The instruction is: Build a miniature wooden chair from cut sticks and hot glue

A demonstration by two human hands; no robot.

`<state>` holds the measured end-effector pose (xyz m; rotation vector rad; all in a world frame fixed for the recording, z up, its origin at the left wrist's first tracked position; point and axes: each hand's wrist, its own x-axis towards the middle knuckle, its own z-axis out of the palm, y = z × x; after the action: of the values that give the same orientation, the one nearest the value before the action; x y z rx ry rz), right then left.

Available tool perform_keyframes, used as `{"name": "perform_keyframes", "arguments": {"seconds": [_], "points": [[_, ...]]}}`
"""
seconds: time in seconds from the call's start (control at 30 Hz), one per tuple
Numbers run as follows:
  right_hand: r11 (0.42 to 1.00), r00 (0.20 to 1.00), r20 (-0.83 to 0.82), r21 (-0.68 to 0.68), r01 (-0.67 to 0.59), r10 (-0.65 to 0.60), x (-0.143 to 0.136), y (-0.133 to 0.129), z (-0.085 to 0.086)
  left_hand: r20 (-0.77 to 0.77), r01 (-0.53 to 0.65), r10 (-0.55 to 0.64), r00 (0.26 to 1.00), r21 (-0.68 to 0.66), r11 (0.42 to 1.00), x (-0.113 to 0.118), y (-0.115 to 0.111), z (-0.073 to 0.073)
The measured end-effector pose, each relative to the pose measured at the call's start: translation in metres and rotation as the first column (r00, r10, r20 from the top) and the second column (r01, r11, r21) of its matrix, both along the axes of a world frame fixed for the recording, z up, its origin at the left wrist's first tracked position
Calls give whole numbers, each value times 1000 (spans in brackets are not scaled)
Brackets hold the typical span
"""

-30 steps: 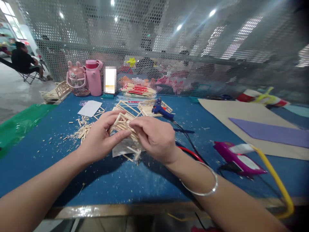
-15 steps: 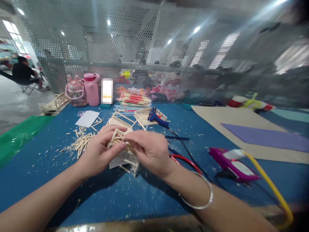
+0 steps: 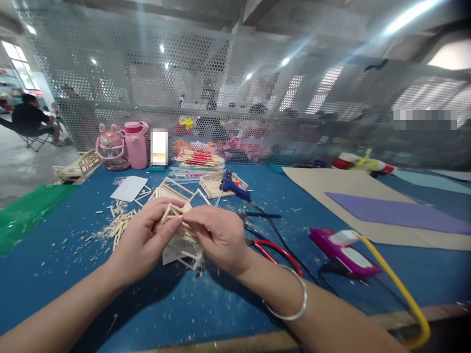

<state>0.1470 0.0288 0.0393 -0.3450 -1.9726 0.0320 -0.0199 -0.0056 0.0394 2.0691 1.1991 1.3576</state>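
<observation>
Both hands meet over the middle of the blue table, around a small frame of thin wooden sticks. My left hand grips the frame from the left, its thumb lying along the near side. My right hand pinches at the right part of the same frame; its fingertips hide what exactly is between them. Behind the hands lies a larger wooden stick structure. Below them, a white paper and some loose sticks rest on the table.
A pile of cut sticks lies left. Behind are a blue glue gun, stick bundles and two pink bottles. Red-handled pliers and a magenta device with a yellow cable lie right. A person sits far left.
The camera view has shifted, so the table items appear slightly lower and farther left. Both hands keep their hold on the stick frame, with little visible change in grip.
</observation>
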Motion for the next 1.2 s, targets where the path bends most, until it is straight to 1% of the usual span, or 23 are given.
{"name": "perform_keyframes", "arguments": {"seconds": [0.1,0.2,0.3,0.37,0.47,0.57,0.73,0.83,1.07,1.2], "points": [[999,1000,12,39,6,-6,2,1,-1,21,10,-9,1000,-19,1000,-1,-1,2],[995,999,40,95,-6,2,4,2,-2,-7,33,-33,999,-31,999,-3,-2,4],[995,997,69,103,15,-22,4,2,-2,-14,0,0,1000,-17,1000,-4,-3,4],[998,997,59,52,41,-44,4,1,-3,3,-31,31,1000,-2,1000,-4,-3,2],[995,1000,-2,-96,17,-17,2,-2,-3,12,-40,40,999,0,999,-2,-3,0],[972,998,-52,-231,-37,26,1,-5,-2,19,-29,29,999,-4,1000,0,-3,0],[930,991,-114,-352,-106,70,-1,-4,1,22,-45,45,999,24,999,2,-3,1],[921,990,-123,-373,-114,73,-1,-5,2,6,-52,52,999,23,998,1,-3,0],[931,991,-120,-351,-103,65,-1,-6,2,27,-69,70,997,-10,998,2,-3,-3],[940,994,-101,-333,-74,42,0,-6,2,50,-84,86,995,-28,996,2,-2,-4]]}}
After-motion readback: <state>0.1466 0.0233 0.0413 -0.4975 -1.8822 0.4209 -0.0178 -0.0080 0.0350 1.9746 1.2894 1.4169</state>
